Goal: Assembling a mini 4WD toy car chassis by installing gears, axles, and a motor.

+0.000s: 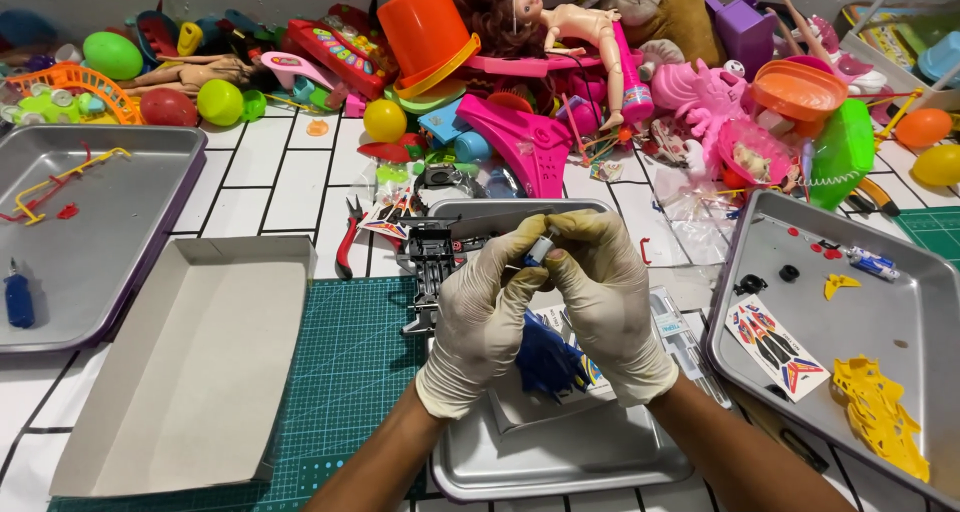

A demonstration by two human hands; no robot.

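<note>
Both my hands wear pale latex gloves and meet at the middle of the view. My left hand (480,317) and my right hand (605,307) pinch between their fingertips a small silver-grey cylindrical part (541,249). Just behind the hands lies a black toy car chassis (432,262). Under my wrists a blue plastic parts frame (545,357) rests on an open leaflet inside a small metal tray (560,462).
An empty cardboard box lid (190,362) lies on the green cutting mat (350,372) at left. A metal tray (95,222) far left holds a blue screwdriver; another tray (880,322) at right holds a sticker sheet and yellow parts. Red pliers (347,237) and a heap of toys (520,62) lie behind.
</note>
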